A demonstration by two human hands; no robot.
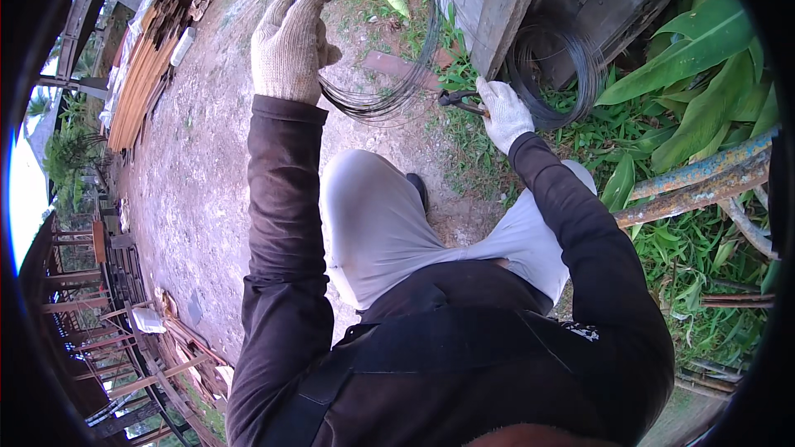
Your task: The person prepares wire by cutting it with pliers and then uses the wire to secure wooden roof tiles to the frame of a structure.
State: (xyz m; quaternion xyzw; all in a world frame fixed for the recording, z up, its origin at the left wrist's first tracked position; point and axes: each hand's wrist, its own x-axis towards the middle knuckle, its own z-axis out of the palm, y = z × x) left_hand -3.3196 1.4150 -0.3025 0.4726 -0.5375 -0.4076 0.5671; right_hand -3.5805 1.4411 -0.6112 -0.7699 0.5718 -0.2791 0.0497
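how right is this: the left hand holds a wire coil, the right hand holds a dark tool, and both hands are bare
Not bare: the head view shows both the left hand and the right hand gloved. The left hand does hold a wire coil, and the right hand a dark tool.

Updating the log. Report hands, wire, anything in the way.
Left hand holding wire coil. Right hand gripping dark pliers. Possible snag: second coil beside right hand.
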